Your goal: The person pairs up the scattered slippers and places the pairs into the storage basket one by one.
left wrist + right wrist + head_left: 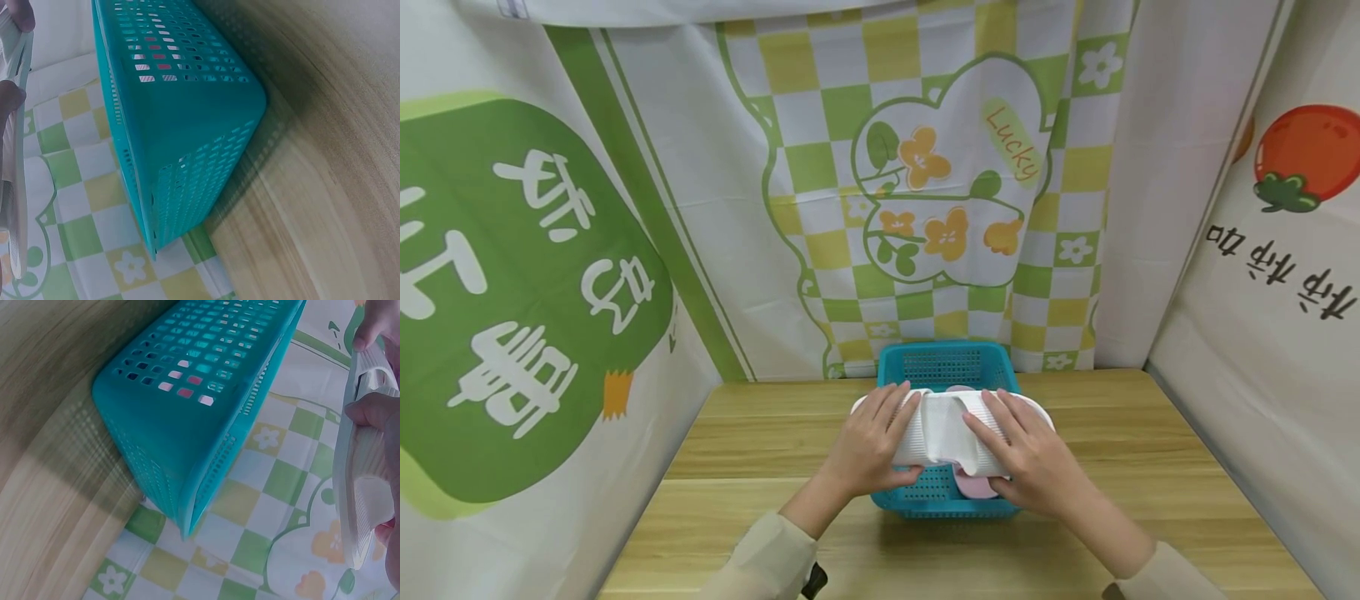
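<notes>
Both hands hold white slippers with ribbed straps over the teal plastic basket. My left hand grips the left end, fingers over the ribbed strap and thumb at the near edge. On the right end, my right hand grips in the same way. Seen from the side in the right wrist view, the slippers' thin white sole is above the basket's rim. Under them, a pink item shows inside the basket, mostly hidden by the slippers.
The basket stands on a wood-grain table near its back edge. Behind it hangs a checked cloth with flowers. Printed white cloth walls close in the left and right sides.
</notes>
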The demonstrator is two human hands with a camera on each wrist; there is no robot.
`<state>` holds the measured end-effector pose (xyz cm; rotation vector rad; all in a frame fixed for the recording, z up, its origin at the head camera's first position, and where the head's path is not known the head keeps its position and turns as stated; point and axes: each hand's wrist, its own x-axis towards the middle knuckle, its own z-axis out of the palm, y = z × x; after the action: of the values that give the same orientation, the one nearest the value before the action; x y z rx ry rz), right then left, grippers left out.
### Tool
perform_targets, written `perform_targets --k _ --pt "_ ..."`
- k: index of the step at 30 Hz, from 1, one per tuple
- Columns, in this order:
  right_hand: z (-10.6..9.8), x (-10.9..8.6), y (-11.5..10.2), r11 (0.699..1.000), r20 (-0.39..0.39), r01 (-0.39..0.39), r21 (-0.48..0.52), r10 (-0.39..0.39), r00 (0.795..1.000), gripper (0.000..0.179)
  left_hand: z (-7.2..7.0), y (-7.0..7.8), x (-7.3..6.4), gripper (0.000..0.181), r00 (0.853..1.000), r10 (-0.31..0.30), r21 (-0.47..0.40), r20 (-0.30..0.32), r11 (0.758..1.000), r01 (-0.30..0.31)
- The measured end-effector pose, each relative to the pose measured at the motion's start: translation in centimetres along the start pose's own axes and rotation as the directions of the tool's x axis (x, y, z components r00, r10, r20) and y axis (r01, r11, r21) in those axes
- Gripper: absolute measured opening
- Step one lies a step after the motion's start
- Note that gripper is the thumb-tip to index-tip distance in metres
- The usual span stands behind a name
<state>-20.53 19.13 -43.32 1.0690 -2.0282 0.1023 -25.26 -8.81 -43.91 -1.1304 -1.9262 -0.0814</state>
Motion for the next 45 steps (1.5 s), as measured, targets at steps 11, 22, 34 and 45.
perform_targets --k 11,22,34,45 --pt "0.13 0.1 -0.15 1.0 0.002 0.004 0.002 -0.004 1.0 0.096 -0.06 0.25 0.09 0.099 1.0 0.001 0.002 0.012 1.0 -0.001" --pt "0.24 0.28 -0.48 1.0 0.001 0.006 0.007 -0.006 1.0 0.099 0.05 0.45 0.2 0.097 1.0 0.016 0.002 0.021 1.0 -0.016" --pt "0.32 0.49 -0.79 1.0 -0.002 0.0 0.024 0.0 1.0 0.099 0.15 0.66 0.37 0.099 0.999 0.031 0.008 0.022 0.999 -0.031" --pt "0.38 0.92 -0.92 1.0 -0.027 0.018 0.008 -0.018 0.999 0.096 0.07 0.86 0.69 0.098 0.999 0.026 0.026 0.029 0.999 -0.027"
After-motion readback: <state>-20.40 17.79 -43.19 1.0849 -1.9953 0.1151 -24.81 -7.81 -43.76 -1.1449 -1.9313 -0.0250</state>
